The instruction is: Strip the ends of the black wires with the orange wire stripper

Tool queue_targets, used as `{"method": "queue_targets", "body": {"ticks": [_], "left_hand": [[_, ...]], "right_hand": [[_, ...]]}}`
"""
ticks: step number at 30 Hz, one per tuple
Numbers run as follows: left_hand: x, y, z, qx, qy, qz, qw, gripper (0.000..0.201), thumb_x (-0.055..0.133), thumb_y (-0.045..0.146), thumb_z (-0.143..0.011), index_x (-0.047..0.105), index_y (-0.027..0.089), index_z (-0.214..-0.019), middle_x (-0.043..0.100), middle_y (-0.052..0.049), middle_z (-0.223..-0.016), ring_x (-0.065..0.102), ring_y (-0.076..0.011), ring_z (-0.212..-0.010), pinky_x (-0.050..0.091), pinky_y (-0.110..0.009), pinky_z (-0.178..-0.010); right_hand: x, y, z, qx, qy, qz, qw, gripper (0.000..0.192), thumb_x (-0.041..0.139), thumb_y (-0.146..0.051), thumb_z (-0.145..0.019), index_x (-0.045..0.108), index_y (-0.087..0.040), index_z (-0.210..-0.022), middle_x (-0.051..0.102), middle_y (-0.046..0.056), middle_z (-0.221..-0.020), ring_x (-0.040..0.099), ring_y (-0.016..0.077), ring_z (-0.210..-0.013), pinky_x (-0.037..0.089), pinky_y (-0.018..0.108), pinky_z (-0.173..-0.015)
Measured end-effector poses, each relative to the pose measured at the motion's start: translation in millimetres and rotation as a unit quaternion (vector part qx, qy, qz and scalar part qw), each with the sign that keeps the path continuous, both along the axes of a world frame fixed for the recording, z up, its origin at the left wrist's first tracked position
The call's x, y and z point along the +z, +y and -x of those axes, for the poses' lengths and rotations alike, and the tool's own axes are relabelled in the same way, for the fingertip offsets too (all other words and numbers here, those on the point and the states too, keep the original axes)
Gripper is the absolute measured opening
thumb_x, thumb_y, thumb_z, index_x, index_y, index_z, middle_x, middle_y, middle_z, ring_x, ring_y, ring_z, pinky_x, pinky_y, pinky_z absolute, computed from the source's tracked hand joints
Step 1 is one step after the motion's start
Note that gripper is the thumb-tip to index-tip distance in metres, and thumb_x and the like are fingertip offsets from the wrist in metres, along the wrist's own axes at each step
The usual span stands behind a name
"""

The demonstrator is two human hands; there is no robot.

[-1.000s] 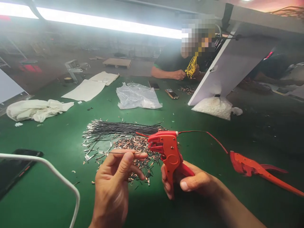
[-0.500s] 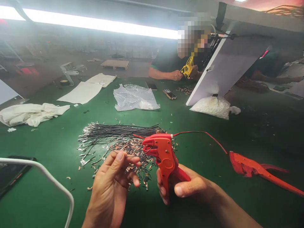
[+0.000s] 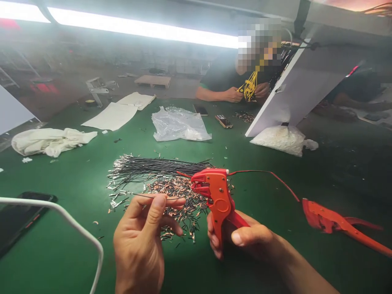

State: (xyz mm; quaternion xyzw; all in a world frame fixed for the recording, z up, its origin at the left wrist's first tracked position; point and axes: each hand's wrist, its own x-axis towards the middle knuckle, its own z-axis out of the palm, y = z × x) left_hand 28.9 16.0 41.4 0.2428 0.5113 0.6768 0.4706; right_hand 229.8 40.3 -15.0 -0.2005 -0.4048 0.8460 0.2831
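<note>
Near, left of centre, black wire [image 3: 139,195]: pinched by left hand [image 3: 141,241]; judged light, springy, best held mid-length.
Right of it, red tool [image 3: 221,196]: handles [image 3: 218,228] wrapped by right hand [image 3: 255,234]; judged rigid.

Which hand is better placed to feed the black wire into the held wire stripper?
Probably the left hand: it pinches the black wire near the wire stripper, which occupies the right hand.

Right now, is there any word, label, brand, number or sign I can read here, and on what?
None can be read.
Phone right of the plastic bag: bright marks on its screen, too small to read.
Red tool in the right hand: no legible lettering.
White sheets: no text can be made out.
</note>
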Motion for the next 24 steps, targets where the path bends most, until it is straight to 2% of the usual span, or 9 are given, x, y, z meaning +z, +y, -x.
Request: {"method": "queue_targets", "body": {"ticks": [2,5,8,14,18,24], "left_hand": [[0.4,-5.0,-2.8,0.001,0.039,-0.022,0.999,0.016,0.077,0.028,-0.071,0.065,0.018,-0.073,0.072,-0.005,-0.071,0.062,-0.0165,-0.051,0.051,-0.026,-0.042],[0.6,-13.5,-8.7,0.037,0.114,-0.094,0.988,0.008,0.076,0.021,-0.071,0.069,0.019,-0.073,0.071,-0.004,-0.071,0.061,-0.0150,-0.051,0.051,-0.026,-0.047],[0.1,-18.1,-13.6,0.047,0.133,-0.149,0.979,0.010,0.076,0.015,-0.070,0.071,0.022,-0.075,0.072,-0.002,-0.072,0.062,-0.0153,-0.054,0.049,-0.025,-0.047],[1.2,-16.5,-17.7,0.056,0.132,-0.136,0.980,0.010,0.078,0.017,-0.069,0.072,0.022,-0.075,0.073,-0.003,-0.072,0.062,-0.0162,-0.056,0.049,-0.025,-0.047],[2.7,-18.1,-23.2,0.048,0.107,-0.089,0.989,0.011,0.079,0.025,-0.070,0.071,0.019,-0.074,0.072,-0.004,-0.071,0.059,-0.0132,-0.049,0.049,-0.024,-0.046],[-0.3,-22.6,-30.0,0.007,0.067,-0.063,0.996,0.011,0.072,0.030,-0.079,0.068,0.020,-0.077,0.071,-0.004,-0.076,0.065,-0.0172,-0.060,0.049,-0.024,-0.044]], "right_hand": [[0.3,0.8,-0.9,-0.012,0.000,0.001,1.000,0.038,0.064,-0.028,-0.071,0.061,-0.007,-0.103,0.061,0.010,-0.085,0.060,0.0198,-0.073,0.045,0.032,-0.069],[0.8,2.8,-4.5,-0.047,0.011,0.015,0.999,0.037,0.062,-0.030,-0.075,0.060,-0.009,-0.105,0.060,0.010,-0.088,0.061,0.0220,-0.077,0.047,0.035,-0.070],[1.8,3.2,-7.1,-0.058,0.047,0.030,0.997,0.037,0.059,-0.031,-0.077,0.059,-0.010,-0.108,0.059,0.009,-0.088,0.061,0.0238,-0.078,0.048,0.039,-0.070],[3.3,-2.4,0.4,-0.028,0.050,0.013,0.998,0.040,0.063,-0.027,-0.070,0.061,-0.007,-0.103,0.061,0.010,-0.084,0.061,0.0217,-0.074,0.046,0.035,-0.069],[2.5,-3.8,3.6,-0.025,0.033,0.005,0.999,0.041,0.064,-0.026,-0.068,0.062,-0.006,-0.104,0.063,0.010,-0.085,0.061,0.0212,-0.074,0.046,0.034,-0.070],[2.9,-3.5,3.3,-0.018,0.018,-0.002,1.000,0.040,0.064,-0.026,-0.068,0.062,-0.005,-0.102,0.062,0.011,-0.084,0.060,0.0212,-0.074,0.046,0.035,-0.071]]}}
